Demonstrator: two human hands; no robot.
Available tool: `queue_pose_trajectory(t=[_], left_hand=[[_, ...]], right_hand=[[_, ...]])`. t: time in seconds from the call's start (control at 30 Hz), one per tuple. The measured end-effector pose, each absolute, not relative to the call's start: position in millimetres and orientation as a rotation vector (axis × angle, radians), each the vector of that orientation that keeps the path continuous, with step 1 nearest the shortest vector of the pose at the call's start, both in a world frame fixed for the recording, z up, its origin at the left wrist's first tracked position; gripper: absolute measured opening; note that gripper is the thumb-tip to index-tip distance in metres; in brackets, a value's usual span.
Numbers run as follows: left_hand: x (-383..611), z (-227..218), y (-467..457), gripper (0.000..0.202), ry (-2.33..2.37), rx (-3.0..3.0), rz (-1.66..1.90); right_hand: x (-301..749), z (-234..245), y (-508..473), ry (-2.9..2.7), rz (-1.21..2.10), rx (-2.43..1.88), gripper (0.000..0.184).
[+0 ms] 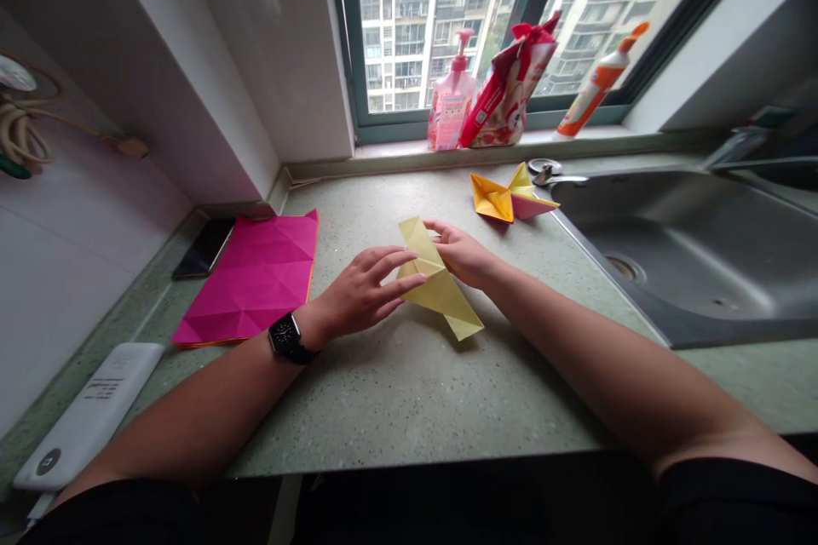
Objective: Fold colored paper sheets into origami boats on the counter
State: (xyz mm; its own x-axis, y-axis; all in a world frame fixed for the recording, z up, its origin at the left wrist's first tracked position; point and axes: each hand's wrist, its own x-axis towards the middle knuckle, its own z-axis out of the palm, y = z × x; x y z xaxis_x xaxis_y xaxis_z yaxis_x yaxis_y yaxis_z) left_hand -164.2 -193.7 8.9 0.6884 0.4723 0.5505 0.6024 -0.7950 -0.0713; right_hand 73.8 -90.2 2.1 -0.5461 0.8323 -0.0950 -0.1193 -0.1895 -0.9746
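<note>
A pump bottle (450, 109), red bag (511, 89) and orange-and-white bottle (594, 94) stood left to right on the far windowsill (393, 152); a sink (703, 247) lay right, a phone (203, 249) left, a white power bank (89, 417) near left.

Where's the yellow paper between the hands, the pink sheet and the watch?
Yellow paper (442, 285), head view: its middle, beside the fingertips.
Pink sheet (259, 268), head view: its creased middle.
Watch (283, 333), head view: its dark face.
</note>
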Motion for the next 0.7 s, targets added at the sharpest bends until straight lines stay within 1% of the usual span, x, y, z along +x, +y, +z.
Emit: queue_pose_trajectory(t=[0.2, 0.33, 0.4, 0.53, 0.6, 0.7], left_hand=[[-161, 15, -197, 0.033, -0.667, -2.681, -0.793], [-162, 19, -200, 0.018, -0.701, -2.684, -0.787], [-162, 21, -199, 0.015, -0.799, -2.646, -0.749], [-161, 19, -195, 0.021, -1.095, -2.536, -0.52], [-161, 17, -194, 0.021, -1.215, -2.508, -0.379], [-161, 13, -192, 0.014, -1.342, -2.495, -0.262]], right_hand=[[71, 6, -98, -1.378, 1.943, -0.794, 0.067], [72, 0, -93, -1.43, 1.885, -0.834, 0.055], [72, -5, -87, -1.477, 1.716, -0.909, 0.049], [78, -11, -76, -1.677, 1.192, -1.016, 0.039], [82, -7, -75, -1.861, 1.042, -0.944, 0.035], [88, 2, -79, -2.215, 0.905, -0.728, 0.032]])
